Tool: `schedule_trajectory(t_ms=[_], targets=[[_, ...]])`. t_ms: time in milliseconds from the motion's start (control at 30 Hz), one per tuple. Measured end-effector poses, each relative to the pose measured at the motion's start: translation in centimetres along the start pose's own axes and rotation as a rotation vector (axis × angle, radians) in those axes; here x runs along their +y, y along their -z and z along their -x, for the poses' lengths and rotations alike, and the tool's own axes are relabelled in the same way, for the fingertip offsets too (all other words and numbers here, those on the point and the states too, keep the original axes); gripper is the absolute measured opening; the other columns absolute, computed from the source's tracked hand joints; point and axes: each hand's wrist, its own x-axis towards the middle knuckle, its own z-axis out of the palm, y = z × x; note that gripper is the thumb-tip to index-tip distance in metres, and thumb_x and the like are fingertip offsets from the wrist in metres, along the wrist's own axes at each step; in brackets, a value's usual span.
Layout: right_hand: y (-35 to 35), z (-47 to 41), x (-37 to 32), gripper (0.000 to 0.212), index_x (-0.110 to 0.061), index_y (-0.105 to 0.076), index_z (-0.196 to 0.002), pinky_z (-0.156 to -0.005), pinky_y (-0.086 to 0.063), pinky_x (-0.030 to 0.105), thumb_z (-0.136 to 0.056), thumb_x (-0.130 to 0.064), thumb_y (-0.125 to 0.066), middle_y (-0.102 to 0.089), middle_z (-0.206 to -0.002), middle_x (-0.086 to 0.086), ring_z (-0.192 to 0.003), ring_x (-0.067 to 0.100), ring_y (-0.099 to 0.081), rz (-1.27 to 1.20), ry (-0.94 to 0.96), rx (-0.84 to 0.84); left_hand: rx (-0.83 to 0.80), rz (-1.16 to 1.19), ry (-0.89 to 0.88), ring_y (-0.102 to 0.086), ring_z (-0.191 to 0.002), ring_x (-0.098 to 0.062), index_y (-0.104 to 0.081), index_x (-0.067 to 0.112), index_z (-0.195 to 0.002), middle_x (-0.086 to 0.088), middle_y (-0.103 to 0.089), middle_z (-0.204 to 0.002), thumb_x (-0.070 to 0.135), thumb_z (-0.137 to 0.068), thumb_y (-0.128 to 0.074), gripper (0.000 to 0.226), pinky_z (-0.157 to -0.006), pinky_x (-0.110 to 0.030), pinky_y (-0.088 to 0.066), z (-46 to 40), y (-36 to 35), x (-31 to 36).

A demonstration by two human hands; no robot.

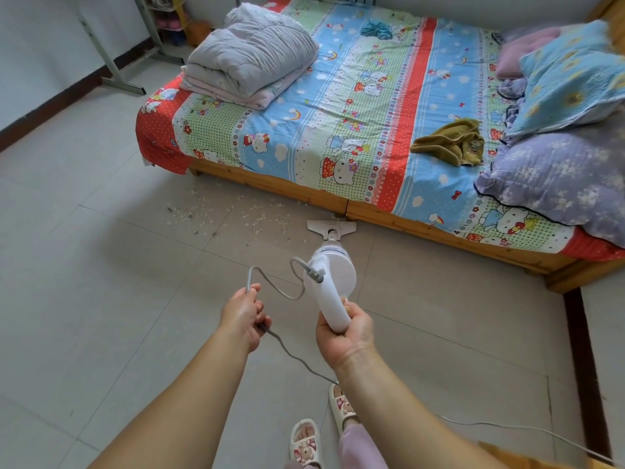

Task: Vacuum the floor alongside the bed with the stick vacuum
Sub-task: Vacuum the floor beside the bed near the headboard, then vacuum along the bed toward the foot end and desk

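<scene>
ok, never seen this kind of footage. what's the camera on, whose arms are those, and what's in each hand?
There is no robot here. It is one picture from a wide-angle camera worn on a person's head, looking forward and down, so the two bare arms are the wearer's own.

The right hand has its grip around the handle of a white stick vacuum. Its floor head sits on the tiled floor right against the wooden bed frame.

The left hand holds the grey power cord, looped up off the floor; the cord then trails back past the person's slippers.

To the left of the floor head lies scattered debris, not yet picked up. On the bed are a folded quilt, pillows and an olive cloth.
</scene>
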Motion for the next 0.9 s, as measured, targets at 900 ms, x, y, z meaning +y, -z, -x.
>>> schedule_trajectory(t_ms=[900], targets=[[-1.1,-2.3,0.4,0.020,-0.006,-0.045,-0.072,-0.035,-0.041,0.011,-0.089,0.003,-0.036,-0.036,-0.058,0.001,-0.036,0.011,-0.042,-0.043,-0.085,-0.037,0.070,0.037,0.012,-0.021,-0.024,-0.004,-0.052,0.015,-0.111,0.000,-0.025,-0.059,0.016,-0.103,-0.029,0.024,-0.050,-0.023,-0.027,0.1,-0.9,-0.4]])
